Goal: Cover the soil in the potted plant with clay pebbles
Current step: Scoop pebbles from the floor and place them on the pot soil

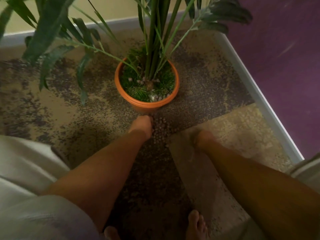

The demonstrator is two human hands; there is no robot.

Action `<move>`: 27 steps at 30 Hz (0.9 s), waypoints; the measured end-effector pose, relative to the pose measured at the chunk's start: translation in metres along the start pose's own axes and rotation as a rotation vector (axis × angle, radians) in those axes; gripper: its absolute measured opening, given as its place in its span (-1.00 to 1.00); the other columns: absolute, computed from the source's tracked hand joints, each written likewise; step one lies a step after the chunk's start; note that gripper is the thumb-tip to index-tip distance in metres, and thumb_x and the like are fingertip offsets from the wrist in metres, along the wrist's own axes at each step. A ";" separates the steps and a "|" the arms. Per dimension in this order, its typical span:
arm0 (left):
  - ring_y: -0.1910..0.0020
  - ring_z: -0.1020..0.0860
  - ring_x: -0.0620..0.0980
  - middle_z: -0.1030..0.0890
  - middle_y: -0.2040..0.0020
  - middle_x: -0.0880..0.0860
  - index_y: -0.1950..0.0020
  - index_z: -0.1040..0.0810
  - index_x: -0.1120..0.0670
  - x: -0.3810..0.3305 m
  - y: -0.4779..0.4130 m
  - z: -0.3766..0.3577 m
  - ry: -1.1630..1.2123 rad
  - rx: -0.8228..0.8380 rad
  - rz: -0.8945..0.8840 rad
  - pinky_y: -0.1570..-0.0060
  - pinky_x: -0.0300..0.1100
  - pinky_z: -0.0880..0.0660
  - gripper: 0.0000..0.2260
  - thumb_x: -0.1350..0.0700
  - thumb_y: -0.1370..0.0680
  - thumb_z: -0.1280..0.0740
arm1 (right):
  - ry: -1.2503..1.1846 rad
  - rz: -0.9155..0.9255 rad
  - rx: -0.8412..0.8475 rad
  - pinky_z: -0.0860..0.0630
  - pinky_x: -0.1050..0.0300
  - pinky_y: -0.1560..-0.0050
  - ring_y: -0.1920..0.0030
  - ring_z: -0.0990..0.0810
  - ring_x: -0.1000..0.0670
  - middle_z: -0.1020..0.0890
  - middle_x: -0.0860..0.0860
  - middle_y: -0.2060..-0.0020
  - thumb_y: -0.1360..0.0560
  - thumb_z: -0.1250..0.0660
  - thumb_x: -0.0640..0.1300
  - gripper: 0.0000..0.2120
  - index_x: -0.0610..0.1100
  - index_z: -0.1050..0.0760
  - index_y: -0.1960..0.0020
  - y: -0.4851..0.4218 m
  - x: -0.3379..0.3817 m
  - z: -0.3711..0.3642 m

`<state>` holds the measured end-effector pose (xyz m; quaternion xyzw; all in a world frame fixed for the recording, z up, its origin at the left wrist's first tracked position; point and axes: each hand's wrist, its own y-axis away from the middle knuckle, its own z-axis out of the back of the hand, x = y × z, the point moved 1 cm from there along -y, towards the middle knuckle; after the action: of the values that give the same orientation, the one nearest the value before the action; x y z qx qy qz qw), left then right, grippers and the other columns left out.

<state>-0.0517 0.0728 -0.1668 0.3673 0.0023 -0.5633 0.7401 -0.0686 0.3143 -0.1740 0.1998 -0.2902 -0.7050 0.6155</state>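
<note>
Beside round clay pebbles, left hand seems curled, blurred.

You get one head view only, wide-angle, looking steeply down and forward from above; orange pot sits mid-frame, your forearms and bare feet fill the near bottom edge.

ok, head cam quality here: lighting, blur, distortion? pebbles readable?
Head view: dim, warm light, no glare. Soft overall, with motion smear on the purple wall at right. Wide-angle bend shows in the baseboard. Pebbles on the floor by the left hand read as a grainy cluster. The right hand is blurred; its fingers are indistinct. The orange pot rim is fairly clear.
</note>
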 end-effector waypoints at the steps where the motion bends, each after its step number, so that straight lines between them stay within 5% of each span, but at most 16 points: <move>1: -0.14 -0.59 0.22 -0.63 -0.14 0.21 -0.13 -0.61 0.14 0.000 0.000 0.000 0.004 -0.006 0.010 -0.16 0.04 -0.54 -0.80 0.21 -0.53 -0.31 | -0.014 -0.015 0.005 -0.41 0.02 -0.34 -0.36 -0.49 -0.19 -0.51 -0.23 -0.33 -0.59 -0.30 -0.23 -0.63 -0.29 -0.46 -0.37 0.000 -0.001 -0.001; 6: -0.18 -0.57 0.21 -0.60 -0.18 0.20 -0.15 -0.60 0.15 -0.004 0.003 0.002 0.028 -0.022 0.033 -0.20 0.05 -0.52 -0.78 0.25 -0.54 -0.27 | -0.112 0.041 -0.051 -0.51 0.03 -0.17 -0.20 -0.59 -0.20 -0.62 -0.20 -0.18 -0.51 -0.36 -0.23 -0.75 -0.22 -0.60 -0.18 0.000 0.012 0.006; 11: -0.12 -0.60 0.19 -0.64 -0.11 0.19 -0.07 -0.63 0.16 -0.004 0.011 0.007 -0.003 -0.020 0.007 -0.12 0.01 -0.55 -0.80 0.21 -0.47 -0.35 | -0.233 0.115 -0.081 -0.41 0.19 0.01 -0.15 -0.61 -0.15 -0.64 -0.14 -0.12 -0.51 -0.37 -0.23 -0.85 -0.14 -0.61 -0.06 -0.001 0.030 0.009; 16: -0.06 -0.62 0.16 -0.66 -0.03 0.16 0.03 -0.65 0.13 -0.001 0.022 0.013 -0.031 -0.011 -0.019 -0.05 -0.05 -0.55 -0.86 0.15 -0.44 -0.42 | -0.204 0.139 -0.065 -0.45 0.16 -0.11 -0.20 -0.58 -0.13 -0.61 -0.11 -0.19 -0.50 -0.37 -0.26 -0.79 -0.12 -0.59 -0.13 0.001 0.050 0.005; 20: -0.02 -0.63 0.15 -0.67 0.02 0.16 0.07 -0.66 0.13 0.000 0.029 0.018 -0.016 -0.008 -0.011 -0.02 -0.07 -0.55 -0.90 0.19 -0.45 -0.38 | -0.062 0.141 -0.068 -0.54 -0.05 -0.26 -0.24 -0.57 -0.19 -0.59 -0.15 -0.22 -0.55 -0.29 -0.22 -0.77 -0.13 -0.54 -0.20 0.004 0.067 0.005; 27: 0.01 -0.64 0.11 -0.69 0.04 0.11 0.05 -0.69 0.10 -0.006 0.045 0.024 -0.008 0.047 -0.022 0.00 -0.11 -0.58 -0.87 0.17 -0.45 -0.37 | 0.099 0.159 -0.102 -0.55 -0.11 -0.14 -0.22 -0.59 -0.22 -0.58 -0.17 -0.23 -0.57 -0.21 -0.24 -0.72 -0.10 -0.52 -0.24 0.000 0.076 0.004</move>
<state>-0.0258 0.0688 -0.1223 0.3822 -0.0098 -0.5726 0.7252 -0.0836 0.2401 -0.1652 0.1790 -0.2383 -0.6572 0.6923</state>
